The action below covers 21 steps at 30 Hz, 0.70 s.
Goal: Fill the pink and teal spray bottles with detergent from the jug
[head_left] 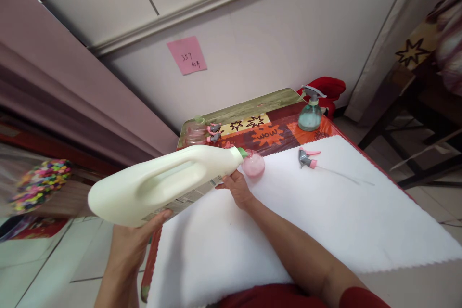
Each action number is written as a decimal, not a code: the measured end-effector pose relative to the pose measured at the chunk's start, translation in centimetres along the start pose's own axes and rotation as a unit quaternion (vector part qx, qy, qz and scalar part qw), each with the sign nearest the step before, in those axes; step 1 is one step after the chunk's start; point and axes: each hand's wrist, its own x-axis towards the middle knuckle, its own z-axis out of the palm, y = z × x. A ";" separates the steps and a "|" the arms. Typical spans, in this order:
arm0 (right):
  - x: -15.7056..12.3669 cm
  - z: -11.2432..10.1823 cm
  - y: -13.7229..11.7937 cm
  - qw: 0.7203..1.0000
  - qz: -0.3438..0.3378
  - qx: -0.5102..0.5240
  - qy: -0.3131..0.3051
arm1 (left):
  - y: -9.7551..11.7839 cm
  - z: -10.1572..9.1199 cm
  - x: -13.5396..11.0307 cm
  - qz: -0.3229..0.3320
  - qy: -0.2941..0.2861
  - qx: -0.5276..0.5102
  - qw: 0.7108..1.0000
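My left hand (135,238) grips the base of a large pale yellow-green jug (159,184) with a moulded handle, tipped on its side. The jug's green spout touches the mouth of a small round pink bottle (253,164) standing on a white cloth (325,221). Under the jug's neck, my right hand (238,187) has its fingers curled just beside the pink bottle; whether it grips the neck or the bottle is hidden. A pink and grey spray head (306,159) with a long thin tube lies loose on the cloth to the right.
A teal spray bottle (309,114) stands at the table's far right on a red and orange patterned cover (270,134). Two clear bottles with pink triggers (202,134) lie at the far left. A pink note (186,55) is stuck on the wall. Tiled floor lies left.
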 end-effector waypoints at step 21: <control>0.0 0.1 0.0 1.000 -0.004 0.000 0.008 | 0.1 1.1 -0.3 -0.025 0.006 -0.062 0.998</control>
